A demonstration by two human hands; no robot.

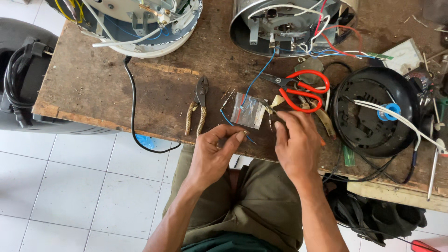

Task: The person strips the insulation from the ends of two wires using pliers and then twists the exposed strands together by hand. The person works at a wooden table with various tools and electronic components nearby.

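Observation:
My left hand (215, 156) pinches the end of a thin blue wire (255, 80) between thumb and forefinger at the front edge of the wooden table (93, 88). The wire runs back to an opened metal appliance base (291, 25). My right hand (296, 142) hovers beside it, fingers curled, fingertips close to a small clear plastic bag (247, 109) of tiny parts; whether it grips anything is hidden. Red-handled scissors (303, 91) lie just beyond the right hand. Rusty pliers (198, 109) lie left of the bag.
A white opened appliance (140, 25) with a black cord (133, 112) sits at the back left. A black round base (373, 112) with white wires lies at the right, tools beyond it. A dark chair with a coiled cord (21, 74) stands left. Black bag under the table (373, 217).

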